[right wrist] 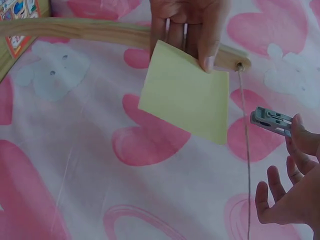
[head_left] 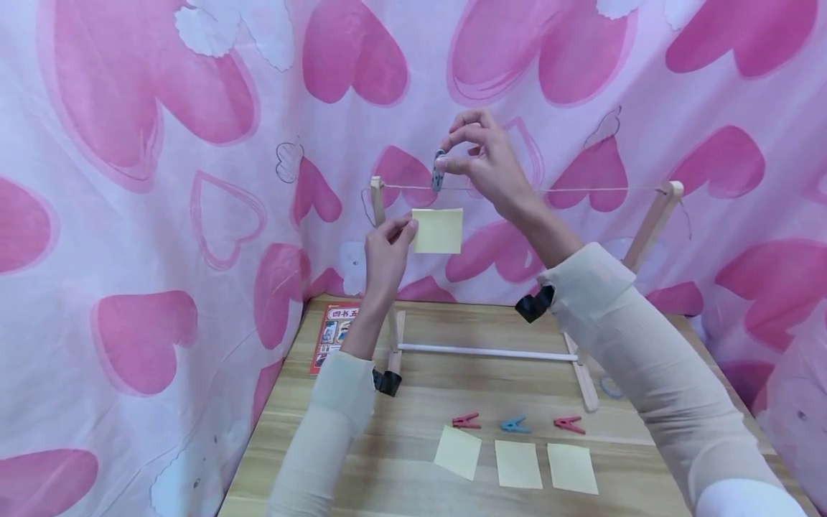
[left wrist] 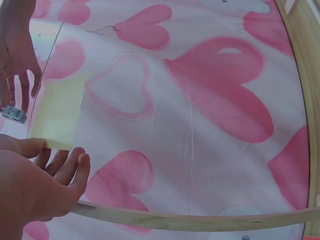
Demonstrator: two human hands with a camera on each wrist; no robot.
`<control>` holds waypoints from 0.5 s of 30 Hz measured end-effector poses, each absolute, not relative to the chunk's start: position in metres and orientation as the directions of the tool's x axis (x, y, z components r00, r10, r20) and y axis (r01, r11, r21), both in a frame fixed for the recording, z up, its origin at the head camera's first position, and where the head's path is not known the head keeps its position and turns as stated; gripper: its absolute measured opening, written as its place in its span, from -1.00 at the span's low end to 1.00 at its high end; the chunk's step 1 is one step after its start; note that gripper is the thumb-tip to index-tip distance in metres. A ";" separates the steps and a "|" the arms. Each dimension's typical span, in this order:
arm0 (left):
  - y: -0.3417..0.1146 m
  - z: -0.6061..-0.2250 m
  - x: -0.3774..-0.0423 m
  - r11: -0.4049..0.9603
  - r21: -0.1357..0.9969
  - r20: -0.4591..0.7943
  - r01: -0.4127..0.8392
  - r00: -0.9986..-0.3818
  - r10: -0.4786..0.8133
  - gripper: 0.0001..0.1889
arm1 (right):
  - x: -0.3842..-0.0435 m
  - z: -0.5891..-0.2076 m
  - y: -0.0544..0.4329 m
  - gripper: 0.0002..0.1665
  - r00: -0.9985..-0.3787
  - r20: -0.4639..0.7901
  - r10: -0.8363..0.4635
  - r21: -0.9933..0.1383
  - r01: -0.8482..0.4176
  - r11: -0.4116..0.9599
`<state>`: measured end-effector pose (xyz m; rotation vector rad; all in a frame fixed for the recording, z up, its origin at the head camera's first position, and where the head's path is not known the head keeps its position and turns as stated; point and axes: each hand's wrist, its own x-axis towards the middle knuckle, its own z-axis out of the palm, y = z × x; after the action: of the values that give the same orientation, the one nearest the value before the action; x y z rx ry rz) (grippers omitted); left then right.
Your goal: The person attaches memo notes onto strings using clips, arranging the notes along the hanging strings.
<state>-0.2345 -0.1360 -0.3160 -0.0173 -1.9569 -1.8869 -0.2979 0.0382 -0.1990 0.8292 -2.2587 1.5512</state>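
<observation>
Between thumb and fingers my left hand (head_left: 388,262) pinches a yellow sticky note (head_left: 439,231) by its left edge. The note hangs just below a thin string (head_left: 594,189) stretched between two wooden posts. My right hand (head_left: 487,161) pinches a grey clothespin (head_left: 437,172) by its upper end, its lower end right at the string in the head view. The right wrist view shows the clothespin (right wrist: 271,120) beside the string (right wrist: 246,150), with the note (right wrist: 187,95) on the other side. In the left wrist view the note (left wrist: 59,114) stands up from my left fingertips.
On the wooden table (head_left: 362,459) lie three yellow notes (head_left: 519,464), with two red clothespins (head_left: 466,421) and a blue one (head_left: 515,425) behind them. A white rod (head_left: 487,352) joins the stand's wooden feet. A red book (head_left: 328,334) lies at the left. Heart-patterned cloth (head_left: 142,345) hangs behind.
</observation>
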 end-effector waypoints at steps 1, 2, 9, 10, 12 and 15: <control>-0.135 -0.315 -0.236 0.081 0.953 0.302 0.292 -0.910 -0.282 -0.72 | -0.300 -0.200 0.038 -0.82 -0.798 0.523 -0.299 -0.758 -0.596 0.264; -0.134 -0.314 -0.237 0.080 0.954 0.301 0.290 -0.908 -0.290 -0.72 | -0.301 -0.201 0.038 -0.82 -0.798 0.524 -0.300 -0.756 -0.597 0.268; -0.130 -0.307 -0.244 0.094 0.951 0.309 0.295 -0.889 -0.337 -0.72 | -0.307 -0.205 0.035 -0.83 -0.786 0.532 -0.315 -0.742 -0.612 0.273; -0.130 -0.307 -0.245 0.098 0.951 0.309 0.293 -0.888 -0.341 -0.72 | -0.307 -0.205 0.034 -0.84 -0.785 0.533 -0.317 -0.742 -0.613 0.272; -0.130 -0.306 -0.246 0.107 0.950 0.311 0.292 -0.885 -0.346 -0.72 | -0.309 -0.205 0.033 -0.84 -0.783 0.535 -0.319 -0.742 -0.615 0.267; -0.131 -0.306 -0.247 0.114 0.949 0.316 0.295 -0.882 -0.351 -0.72 | -0.310 -0.206 0.032 -0.85 -0.780 0.533 -0.329 -0.738 -0.619 0.270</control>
<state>-0.2471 -0.1307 -0.3064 0.0543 -1.9293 -1.8186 -0.3105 0.0315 -0.2063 0.8730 -2.2697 1.5133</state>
